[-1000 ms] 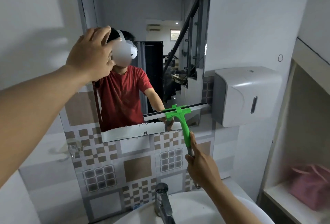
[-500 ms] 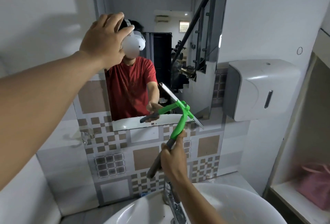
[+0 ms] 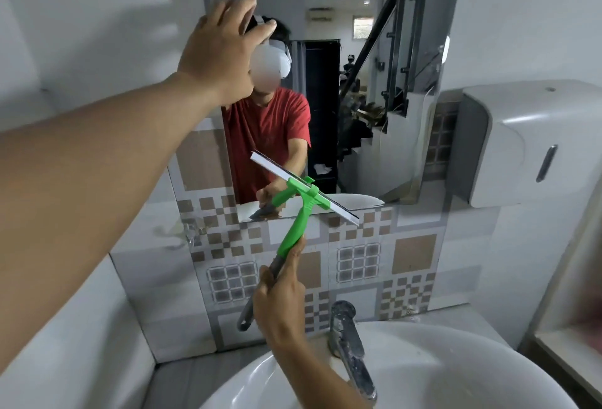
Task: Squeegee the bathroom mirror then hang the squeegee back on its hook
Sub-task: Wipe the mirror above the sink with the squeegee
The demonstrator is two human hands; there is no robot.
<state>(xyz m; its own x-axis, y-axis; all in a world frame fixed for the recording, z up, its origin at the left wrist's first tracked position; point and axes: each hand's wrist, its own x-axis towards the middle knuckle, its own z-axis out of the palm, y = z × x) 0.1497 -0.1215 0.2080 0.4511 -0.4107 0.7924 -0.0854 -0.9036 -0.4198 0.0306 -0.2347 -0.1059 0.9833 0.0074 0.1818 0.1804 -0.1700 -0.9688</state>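
Observation:
The mirror (image 3: 374, 109) hangs on the wall above patterned tiles. My right hand (image 3: 280, 298) grips the grey lower handle of a green squeegee (image 3: 298, 216). Its white blade is tilted, high on the left and low on the right, lying over the mirror's bottom edge; whether it touches the glass I cannot tell. My left hand (image 3: 221, 50) is pressed flat on the mirror's left edge, fingers spread. A small clear hook (image 3: 189, 232) sits on the tiles at the left, below the mirror.
A white basin (image 3: 423, 359) with a chrome tap (image 3: 348, 340) lies right below the squeegee. A white paper dispenser (image 3: 527, 145) juts from the wall at the right. A shelf niche (image 3: 573, 311) with something pink stands at the far right.
The squeegee came off the mirror's lower right, where its blade lay level, and swung left and down to a tilt. My right hand shifted left over the basin. The view moved down.

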